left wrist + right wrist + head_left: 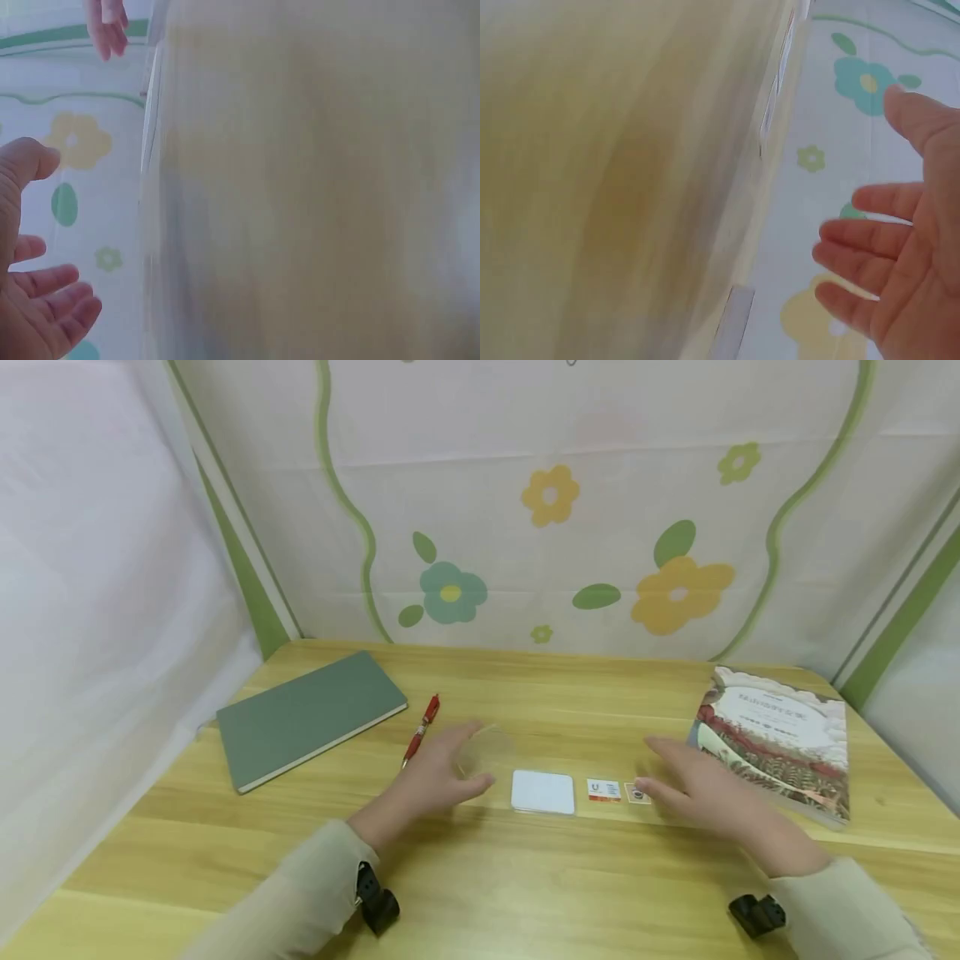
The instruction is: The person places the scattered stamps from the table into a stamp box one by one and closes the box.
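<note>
My left hand (433, 777) is over the table with its fingers spread and nothing in its grasp. Beside its fingers is a faint, see-through thing with a yellowish edge (467, 766), too blurred to name. A white card with rounded corners (543, 792), seemingly stacked, lies between the hands. To its right are a small printed card with a red-orange band (603, 790) and a smaller stamp-like piece (637, 792). My right hand (708, 789) has its thumb at that piece; whether they touch I cannot tell. Both wrist views show loosely extended fingers (56, 304) holding nothing.
A green hardcover notebook (311, 720) lies at the left, with a red pen (422, 731) by its right corner. At the right, an illustrated book (776, 735) lies partly behind the right hand. A flowered curtain (510, 543) hangs behind the wooden table (525, 885).
</note>
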Motion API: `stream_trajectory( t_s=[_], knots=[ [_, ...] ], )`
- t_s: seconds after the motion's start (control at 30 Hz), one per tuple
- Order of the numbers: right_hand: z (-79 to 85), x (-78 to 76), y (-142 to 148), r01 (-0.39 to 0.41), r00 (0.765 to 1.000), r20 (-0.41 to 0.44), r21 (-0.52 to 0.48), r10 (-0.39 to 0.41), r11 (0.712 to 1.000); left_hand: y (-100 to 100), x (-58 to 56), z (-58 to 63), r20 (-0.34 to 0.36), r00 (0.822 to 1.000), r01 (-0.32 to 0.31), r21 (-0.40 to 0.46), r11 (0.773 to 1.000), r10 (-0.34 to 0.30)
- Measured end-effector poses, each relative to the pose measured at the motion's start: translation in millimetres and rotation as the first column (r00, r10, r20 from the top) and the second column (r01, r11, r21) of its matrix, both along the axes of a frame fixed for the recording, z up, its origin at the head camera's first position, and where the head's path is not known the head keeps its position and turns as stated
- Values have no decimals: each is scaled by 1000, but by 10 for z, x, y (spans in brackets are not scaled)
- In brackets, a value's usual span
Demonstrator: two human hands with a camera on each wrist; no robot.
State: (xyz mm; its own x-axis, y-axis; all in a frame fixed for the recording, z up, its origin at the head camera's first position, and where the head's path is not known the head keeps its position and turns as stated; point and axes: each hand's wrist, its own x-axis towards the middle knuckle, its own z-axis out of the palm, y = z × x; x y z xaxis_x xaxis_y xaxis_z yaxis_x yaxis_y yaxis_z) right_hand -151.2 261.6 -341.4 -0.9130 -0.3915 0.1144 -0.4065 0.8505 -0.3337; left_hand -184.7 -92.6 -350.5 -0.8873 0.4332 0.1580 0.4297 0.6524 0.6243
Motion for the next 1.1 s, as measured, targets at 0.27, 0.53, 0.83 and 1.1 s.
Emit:
stream_trajectory(
  t_s=[0.27, 0.53, 0.83, 1.1],
  knots=[
    [-56, 24, -149, -47, 999, -5, -147, 47, 988, 107, 14, -105, 97, 988, 104, 135, 985, -118],
    [-161, -15, -240, -55, 998, 8, -206, 58, 977, 180, 39, -139, 165, 977, 113, 145, 983, -137],
    [-245, -66, -250, -46, 999, -1, -188, 46, 981, 224, 37, -219, 200, 972, 103, 101, 990, -121],
    [-282, -96, -263, -71, 997, -35, -156, 66, 985, 227, 23, -257, 173, 976, 128, 30, 991, -132]
  ],
)
